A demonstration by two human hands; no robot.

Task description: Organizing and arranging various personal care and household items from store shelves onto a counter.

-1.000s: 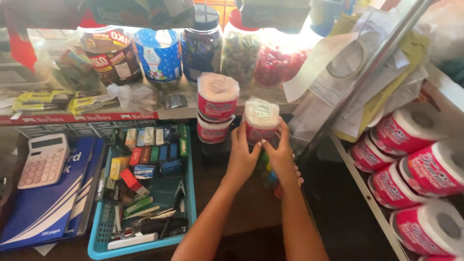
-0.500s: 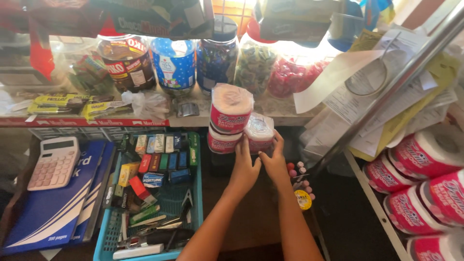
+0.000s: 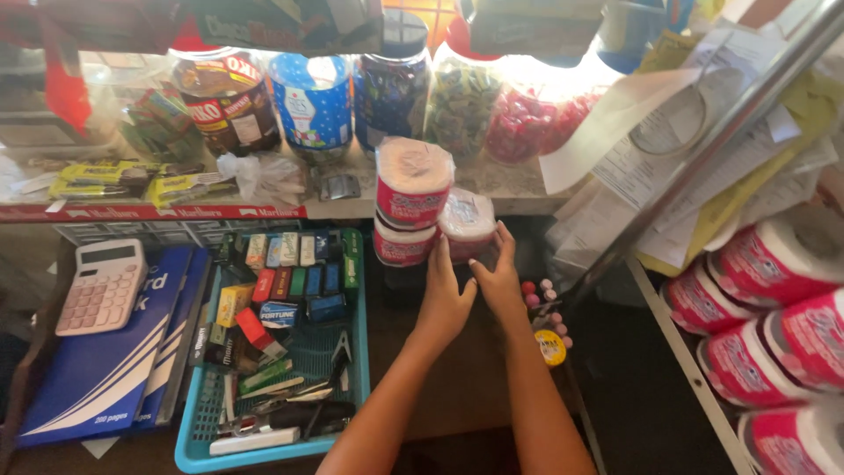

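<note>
My left hand (image 3: 444,295) and my right hand (image 3: 499,273) together clasp a wrapped toilet paper roll (image 3: 468,224) with a pink and white wrapper, low on a dark counter. It stands upright right beside a stack of two like rolls: the top roll (image 3: 411,183) and the lower roll (image 3: 400,246). The held roll touches the stack's right side. Both forearms reach in from the bottom edge.
A blue basket (image 3: 207,453) of small packs and tools sits at left, with a pink calculator (image 3: 101,286) on blue notebooks (image 3: 105,378). Candy jars (image 3: 387,79) line the shelf behind. More wrapped rolls (image 3: 782,264) fill a rack at right, behind a slanted metal pole (image 3: 721,132).
The roll in my hands has come down from beside the top of the stack to counter level next to the lower roll. My hands went down with it.
</note>
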